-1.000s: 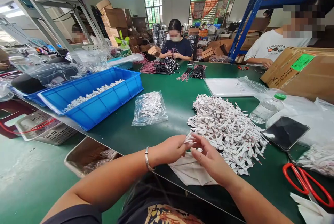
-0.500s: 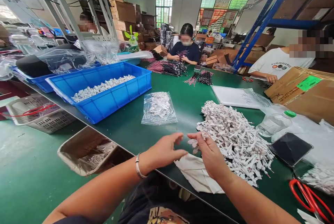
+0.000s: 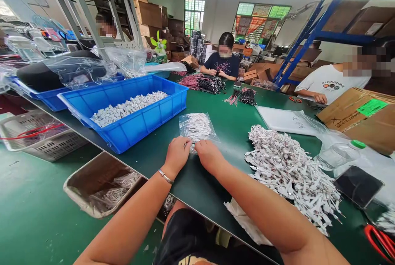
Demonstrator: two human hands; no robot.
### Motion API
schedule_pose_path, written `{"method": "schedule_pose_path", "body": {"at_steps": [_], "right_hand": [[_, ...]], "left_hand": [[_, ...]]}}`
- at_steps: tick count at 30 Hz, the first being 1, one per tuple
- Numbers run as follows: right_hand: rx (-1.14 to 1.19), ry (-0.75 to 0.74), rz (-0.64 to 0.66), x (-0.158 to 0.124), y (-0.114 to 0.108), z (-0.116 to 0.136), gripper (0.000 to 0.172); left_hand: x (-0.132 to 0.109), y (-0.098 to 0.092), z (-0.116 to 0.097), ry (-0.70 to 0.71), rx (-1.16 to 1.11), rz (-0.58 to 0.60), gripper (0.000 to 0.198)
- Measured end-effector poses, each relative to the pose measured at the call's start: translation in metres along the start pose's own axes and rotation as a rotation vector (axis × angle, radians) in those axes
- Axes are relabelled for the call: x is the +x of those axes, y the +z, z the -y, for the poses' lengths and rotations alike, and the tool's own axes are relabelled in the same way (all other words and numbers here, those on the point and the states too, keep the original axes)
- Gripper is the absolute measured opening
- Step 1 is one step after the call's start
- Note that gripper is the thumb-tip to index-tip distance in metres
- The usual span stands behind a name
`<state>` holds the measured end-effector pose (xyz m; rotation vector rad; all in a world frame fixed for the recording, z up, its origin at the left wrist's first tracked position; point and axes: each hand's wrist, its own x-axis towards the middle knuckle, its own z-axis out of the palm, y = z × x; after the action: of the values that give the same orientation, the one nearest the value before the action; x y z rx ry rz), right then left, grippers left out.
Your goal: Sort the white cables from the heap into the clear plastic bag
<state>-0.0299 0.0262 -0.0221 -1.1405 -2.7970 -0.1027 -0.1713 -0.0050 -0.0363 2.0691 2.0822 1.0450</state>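
Observation:
A clear plastic bag of small white pieces (image 3: 199,126) lies flat on the green table. At its near edge are both my hands, close together. My left hand (image 3: 178,154) has its fingers curled closed; what they pinch is too small to name. Beside it, my right hand (image 3: 210,156) is also closed at the bag's near edge, and its fingertips hide what they hold. To the right, a large heap of white strips (image 3: 293,170) spreads over the table, with a white cloth (image 3: 247,221) partly under my right forearm.
A blue bin (image 3: 123,133) of white pieces stands at the left. Below the table edge is an open bin (image 3: 83,187). On the right are a bottle (image 3: 339,154), a black tray (image 3: 358,184), red-handled scissors (image 3: 379,240) and a cardboard box (image 3: 354,112). People sit across and at the right.
Both hands have moved away from the heap to the near edge of the plastic bag. The fingers of my left hand, spread before, are now curled closed. The view has shifted slightly.

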Motion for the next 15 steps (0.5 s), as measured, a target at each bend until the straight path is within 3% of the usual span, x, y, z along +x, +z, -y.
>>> {"method": "schedule_pose_path", "body": {"at_steps": [6, 15], "right_hand": [[-0.085, 0.101, 0.055, 0.025, 0.01, -0.007, 0.024], [-0.109, 0.045, 0.053, 0.013, 0.005, -0.012, 0.033]], "left_hand": [[-0.001, 0.0, 0.004, 0.01, -0.114, 0.001, 0.024], [0.001, 0.0, 0.006, 0.008, -0.217, 0.007, 0.022]]}}
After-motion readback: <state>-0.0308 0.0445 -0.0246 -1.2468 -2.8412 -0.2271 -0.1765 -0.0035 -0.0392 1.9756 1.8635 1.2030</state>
